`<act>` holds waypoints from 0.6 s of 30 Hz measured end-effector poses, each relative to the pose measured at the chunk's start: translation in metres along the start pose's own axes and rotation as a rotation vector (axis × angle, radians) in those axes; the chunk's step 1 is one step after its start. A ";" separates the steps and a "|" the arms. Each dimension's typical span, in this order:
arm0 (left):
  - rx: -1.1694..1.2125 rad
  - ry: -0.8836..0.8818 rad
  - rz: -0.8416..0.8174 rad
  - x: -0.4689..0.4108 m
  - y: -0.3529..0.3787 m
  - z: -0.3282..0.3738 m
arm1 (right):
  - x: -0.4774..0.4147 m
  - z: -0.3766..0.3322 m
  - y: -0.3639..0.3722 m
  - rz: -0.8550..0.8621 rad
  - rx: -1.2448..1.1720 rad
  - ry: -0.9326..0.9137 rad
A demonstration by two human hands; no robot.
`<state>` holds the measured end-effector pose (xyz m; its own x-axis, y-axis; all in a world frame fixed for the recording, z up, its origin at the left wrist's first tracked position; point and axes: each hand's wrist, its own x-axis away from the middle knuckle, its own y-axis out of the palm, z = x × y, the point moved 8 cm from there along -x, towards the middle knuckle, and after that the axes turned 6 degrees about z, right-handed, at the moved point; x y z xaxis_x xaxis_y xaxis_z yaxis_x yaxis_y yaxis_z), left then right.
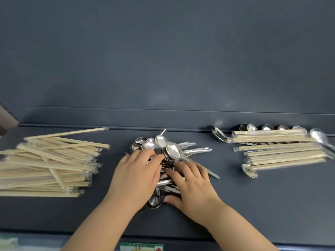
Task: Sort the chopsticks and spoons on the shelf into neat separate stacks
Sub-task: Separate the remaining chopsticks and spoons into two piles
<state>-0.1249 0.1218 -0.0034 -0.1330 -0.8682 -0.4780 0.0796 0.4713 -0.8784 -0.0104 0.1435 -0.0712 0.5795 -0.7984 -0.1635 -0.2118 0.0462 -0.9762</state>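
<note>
A heap of metal spoons [164, 148] lies in the middle of the dark shelf [253, 196]. My left hand [137, 175] rests on the heap's left side with its fingers spread over the bowls. My right hand [192, 185] lies on the right side, fingers over the handles and thumb against the near spoon bowl. Both press the heap from either side. A loose stack of wrapped wooden chopsticks [47, 165] lies at the left. At the right sits a mixed pile of wrapped chopsticks [279, 154] with several spoons [266, 128] under and behind it.
The shelf's back wall [163, 60] rises right behind the piles. A brown box corner [6, 116] shows at the far left. A green and red label [143, 247] sits on the shelf's front edge below my arms.
</note>
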 end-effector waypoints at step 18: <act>0.118 0.117 -0.118 -0.073 0.048 0.169 | 0.076 0.235 -0.087 0.187 -0.211 0.347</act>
<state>0.0553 0.1818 -0.0092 -0.2618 -0.8892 -0.3753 0.1714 0.3398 -0.9247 0.2375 0.2198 -0.0319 0.2255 -0.9438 -0.2418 -0.4644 0.1140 -0.8783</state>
